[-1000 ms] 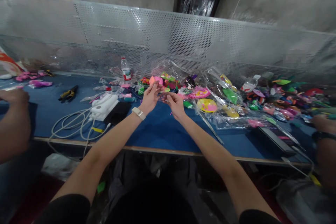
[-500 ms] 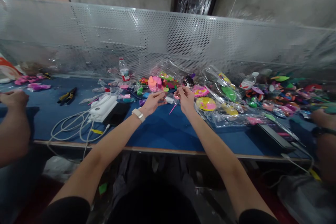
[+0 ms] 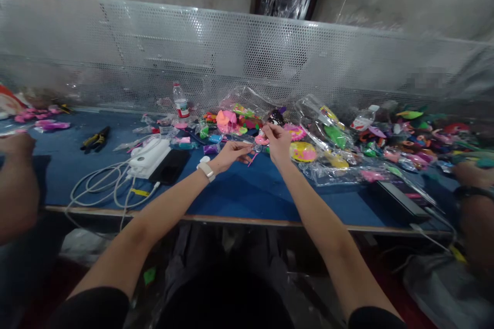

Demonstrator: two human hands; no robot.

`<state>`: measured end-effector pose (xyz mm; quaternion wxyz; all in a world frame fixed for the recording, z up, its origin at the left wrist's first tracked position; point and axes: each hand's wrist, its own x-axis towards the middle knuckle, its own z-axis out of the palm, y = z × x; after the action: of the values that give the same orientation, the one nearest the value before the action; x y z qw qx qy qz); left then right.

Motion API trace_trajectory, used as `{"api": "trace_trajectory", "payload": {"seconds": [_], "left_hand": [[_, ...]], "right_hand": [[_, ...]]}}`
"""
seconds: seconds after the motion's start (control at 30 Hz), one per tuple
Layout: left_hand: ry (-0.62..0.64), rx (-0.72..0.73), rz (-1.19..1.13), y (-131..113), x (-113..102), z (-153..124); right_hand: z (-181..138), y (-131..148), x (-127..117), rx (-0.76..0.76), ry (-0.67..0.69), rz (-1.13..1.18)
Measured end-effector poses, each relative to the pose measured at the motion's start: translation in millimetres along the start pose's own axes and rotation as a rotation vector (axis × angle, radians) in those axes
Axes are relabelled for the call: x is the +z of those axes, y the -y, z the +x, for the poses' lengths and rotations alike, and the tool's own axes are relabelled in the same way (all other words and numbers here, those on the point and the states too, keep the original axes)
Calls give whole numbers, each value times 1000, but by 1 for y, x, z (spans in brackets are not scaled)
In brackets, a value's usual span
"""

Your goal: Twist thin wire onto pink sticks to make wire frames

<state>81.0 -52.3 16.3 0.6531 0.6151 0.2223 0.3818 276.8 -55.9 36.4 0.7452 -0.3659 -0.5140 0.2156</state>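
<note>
My right hand [image 3: 278, 144] is closed in a pinch on a small pink-and-white piece [image 3: 261, 139], held just above the blue table. A thin purple stick [image 3: 253, 158] slants down below that piece. The fingertips of my left hand [image 3: 232, 156] come together at the stick and appear to grip it; the exact contact is too small to see. Behind both hands lie a pink and orange clay-like shape [image 3: 227, 121] and a dark piece with white dots [image 3: 276, 117]. A yellow oval with pink patches [image 3: 303, 152] sits right of my right hand.
A white power strip [image 3: 148, 157] with cables and a black phone [image 3: 170, 166] lie to the left, with pliers [image 3: 95, 139] beyond. Bottles [image 3: 180, 100] stand near the perforated metal screen [image 3: 231, 51]. Clear plastic bags [image 3: 328, 174] lie right. Other people's arms show at both sides.
My left hand has moved right and slightly down, its fingers closing in at the purple stick. My right hand has shifted slightly right, still pinching the small piece.
</note>
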Motion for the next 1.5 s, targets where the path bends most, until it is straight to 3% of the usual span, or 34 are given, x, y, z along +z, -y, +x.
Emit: {"api": "trace_trajectory", "payload": {"seconds": [0.13,0.2,0.27,0.37,0.43,0.5,0.6,0.83,1.03,1.33,1.5], "left_hand": [[65,29,22,3,-7,2],[10,76,16,4,-13,7],[-198,182,54,3,-19,12],[-608,517,382,-4,-24,15],[-699,757,721,-12,-25,11],[-602,901,991,-21,-21,5],[-423,958,1215,-30,-10,-3],[-338,1025,1437,-31,-6,-4],[-255,1148,1555,-30,-15,-5],[-237,1222,1635,-40,-12,-13],[-122,1167,1667,-43,-15,-13]], "right_hand": [[4,3,-6,-59,55,-44],[5,7,-11,-120,68,-121],[5,14,-16,-224,82,-256],[2,25,-20,-386,154,-462],[-1,31,-19,-450,227,-524],[-4,34,-16,-485,288,-529],[-9,36,-10,-478,328,-512],[-14,35,-2,-199,352,-238],[-19,41,4,7,416,-55],[-19,45,3,41,479,-72],[-18,46,0,17,502,-120]]}}
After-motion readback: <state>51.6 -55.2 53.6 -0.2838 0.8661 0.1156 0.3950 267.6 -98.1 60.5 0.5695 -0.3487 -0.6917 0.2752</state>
